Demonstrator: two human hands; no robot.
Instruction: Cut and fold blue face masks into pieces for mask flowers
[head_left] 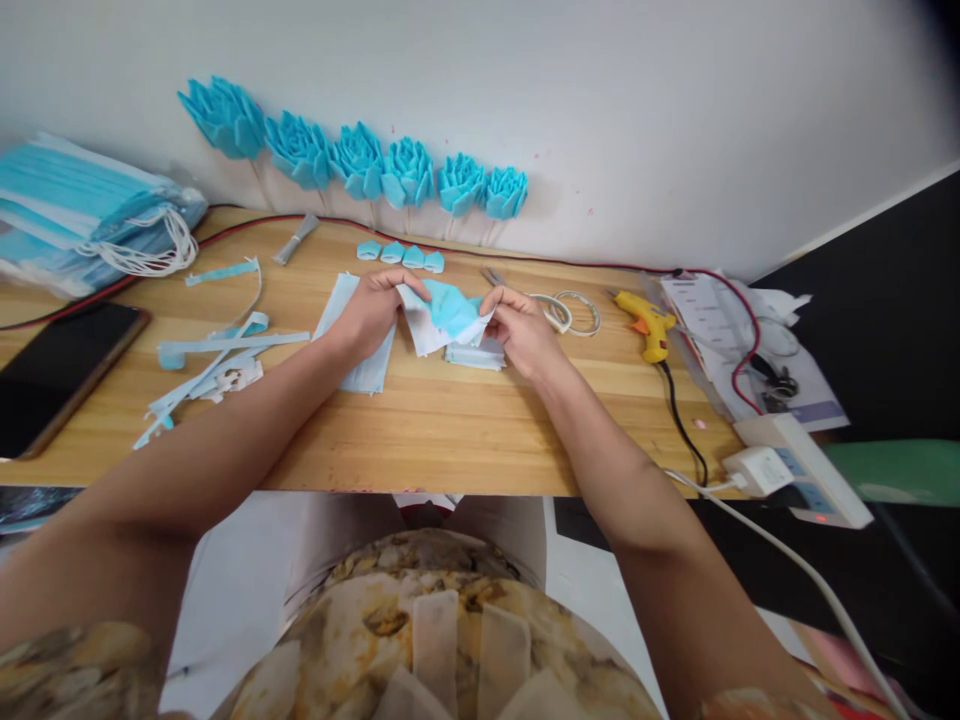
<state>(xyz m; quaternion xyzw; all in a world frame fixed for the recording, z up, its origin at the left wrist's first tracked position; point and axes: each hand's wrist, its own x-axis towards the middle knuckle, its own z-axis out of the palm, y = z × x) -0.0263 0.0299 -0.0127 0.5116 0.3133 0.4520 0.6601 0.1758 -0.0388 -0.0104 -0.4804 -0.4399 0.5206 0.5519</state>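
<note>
A square of blue-and-white mask fabric (448, 312) is stretched between my two hands, its blue layer folded on top. My left hand (373, 310) pinches its left corner between thumb and finger, and my right hand (523, 328) pinches the right corner. Below the fabric lies a small stack of cut fabric pieces (477, 354), partly hidden. A flat pale blue mask sheet (367, 368) sits under my left hand and wrist. Just beyond, several small folded blue petals (402, 255) stand in a row. The handles of scissors (556, 312) show right of my right hand.
Several blue fabric flowers (358, 162) on sticks lean against the wall. Masks (82, 205), a phone (67, 372) and cut strips (217, 350) lie left. At right are a tape roll (583, 313), a yellow glue gun (646, 325), papers (712, 320) and a power strip (806, 470).
</note>
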